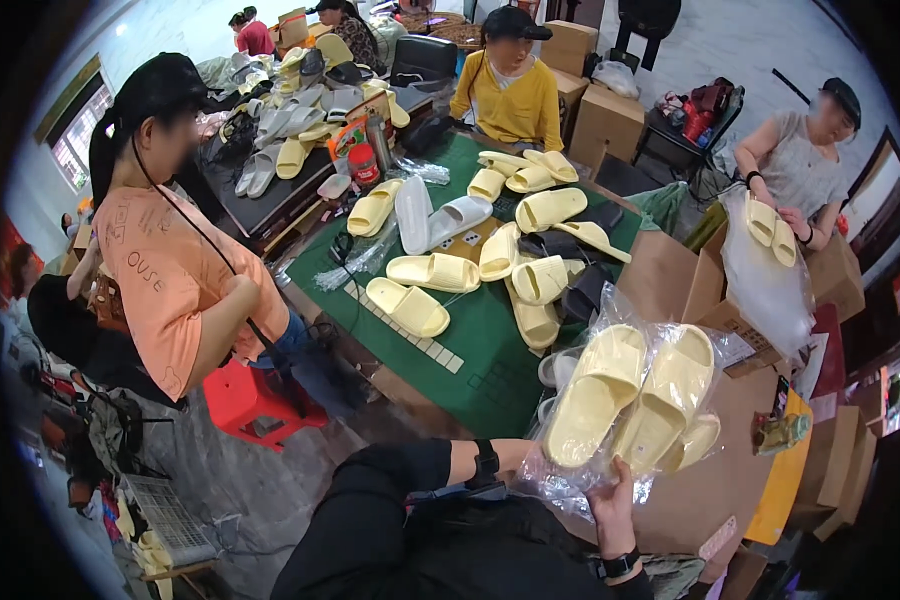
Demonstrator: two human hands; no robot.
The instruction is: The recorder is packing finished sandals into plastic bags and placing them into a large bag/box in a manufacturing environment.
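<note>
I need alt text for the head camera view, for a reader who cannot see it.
Both hands, left hand and right hand, hold a clear bag with yellow slippers. More slippers lie on a green table.

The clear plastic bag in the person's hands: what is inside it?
Inside the clear plastic bag lies a pair of pale yellow slippers, side by side. The right hand holds its lower edge; the left hand is hidden behind it.
</note>
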